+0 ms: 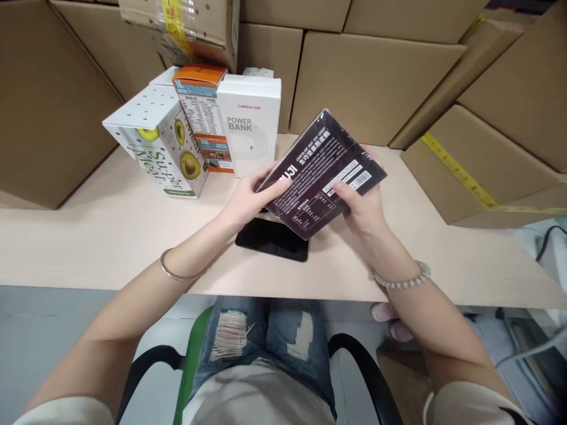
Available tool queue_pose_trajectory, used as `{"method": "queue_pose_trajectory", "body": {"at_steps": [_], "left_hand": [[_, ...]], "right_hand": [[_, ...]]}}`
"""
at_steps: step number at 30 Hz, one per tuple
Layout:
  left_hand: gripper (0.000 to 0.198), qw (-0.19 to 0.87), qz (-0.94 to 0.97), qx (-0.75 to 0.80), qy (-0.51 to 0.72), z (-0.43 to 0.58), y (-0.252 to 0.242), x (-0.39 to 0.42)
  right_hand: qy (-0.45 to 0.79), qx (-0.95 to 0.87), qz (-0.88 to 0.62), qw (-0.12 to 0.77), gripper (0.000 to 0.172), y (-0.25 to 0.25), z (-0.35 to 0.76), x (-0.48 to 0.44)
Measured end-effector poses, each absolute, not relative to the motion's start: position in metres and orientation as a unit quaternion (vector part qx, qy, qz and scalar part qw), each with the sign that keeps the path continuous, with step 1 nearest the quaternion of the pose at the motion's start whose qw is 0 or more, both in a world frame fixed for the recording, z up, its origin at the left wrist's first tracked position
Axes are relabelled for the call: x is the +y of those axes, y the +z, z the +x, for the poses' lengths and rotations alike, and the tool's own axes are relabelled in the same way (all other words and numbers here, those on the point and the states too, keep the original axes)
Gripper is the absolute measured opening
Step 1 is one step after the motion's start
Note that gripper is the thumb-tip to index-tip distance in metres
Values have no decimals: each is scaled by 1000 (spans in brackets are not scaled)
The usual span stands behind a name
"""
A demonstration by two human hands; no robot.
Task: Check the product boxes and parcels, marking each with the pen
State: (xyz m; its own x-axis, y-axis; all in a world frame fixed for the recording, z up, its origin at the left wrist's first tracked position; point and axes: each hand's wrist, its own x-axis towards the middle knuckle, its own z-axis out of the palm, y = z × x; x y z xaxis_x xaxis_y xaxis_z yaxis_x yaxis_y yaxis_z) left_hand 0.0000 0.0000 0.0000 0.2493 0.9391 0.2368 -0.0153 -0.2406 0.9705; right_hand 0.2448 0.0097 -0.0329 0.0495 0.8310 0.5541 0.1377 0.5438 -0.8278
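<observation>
A dark brown flat snack box (325, 177), wrapped in shiny film, is tilted above the table with its printed back toward me. "Chocolate nut oat crisp" and a barcode label show on it. My left hand (254, 192) grips its left corner, thumb on the printed face. My right hand (365, 206) holds the right side, thumb beside the barcode label; the fingers of both hands are mostly hidden behind the box. Below the box a black phone (272, 239) lies on the table, partly covered by it.
On the table (133, 254) at the back left stand a white avocado-print box (163, 153), an orange-and-white box (204, 118) and a white power bank box (250, 127). A taped carton (204, 35) sits above them. Large cartons (363, 88) line the back; another carton (487, 171) stands right.
</observation>
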Motion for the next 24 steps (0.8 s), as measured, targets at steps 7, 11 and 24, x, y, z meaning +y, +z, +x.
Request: {"method": "queue_pose_trajectory", "body": {"at_steps": [7, 11, 24], "left_hand": [[77, 496, 631, 378, 462, 10, -20, -1], [75, 464, 616, 392, 502, 20, -28, -3], [72, 382, 659, 334, 555, 15, -17, -2]], "right_hand": [[293, -656, -395, 573, 77, -25, 239, -7], [272, -648, -402, 587, 70, -17, 232, -17], [264, -698, -369, 554, 97, -19, 230, -11]]}}
